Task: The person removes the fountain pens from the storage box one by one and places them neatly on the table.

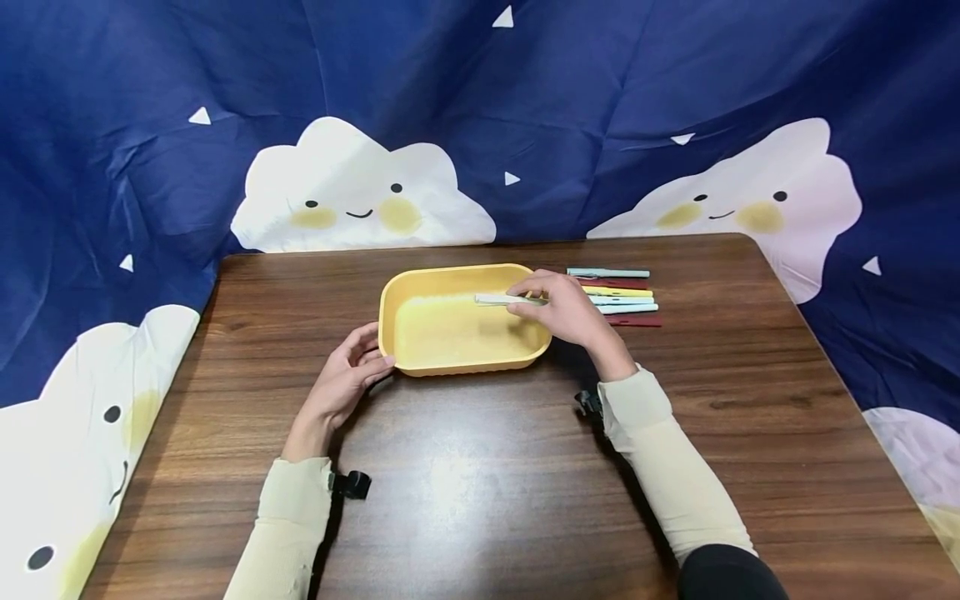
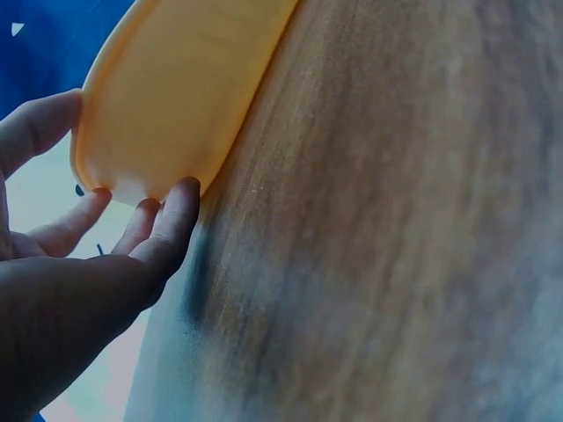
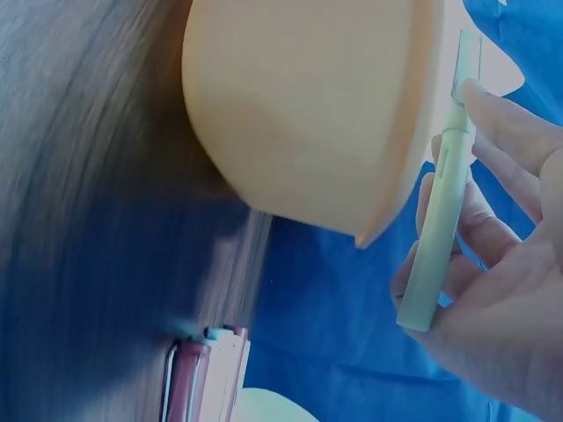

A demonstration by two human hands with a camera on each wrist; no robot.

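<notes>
A yellow plastic basket (image 1: 465,367) sits on the wooden table, with its inside bare in the head view. My left hand (image 1: 347,375) holds it at its left end, thumb at the near corner and fingers along the outer wall. In the left wrist view the fingertips (image 2: 182,189) touch the basket's end (image 2: 176,105). Over the basket's right end, my right hand (image 1: 566,310) pinches a pale green pen (image 3: 444,193) by thumb and fingers, above the rim. Its capped end (image 1: 491,299) points left.
Right of the basket, several pens lie side by side, among them a light blue pen (image 1: 615,273), a yellow pen (image 1: 626,292) and a dark red pen (image 1: 637,320). Behind the wooden table (image 1: 712,500) hangs a blue curtain (image 1: 555,100) with white clouds.
</notes>
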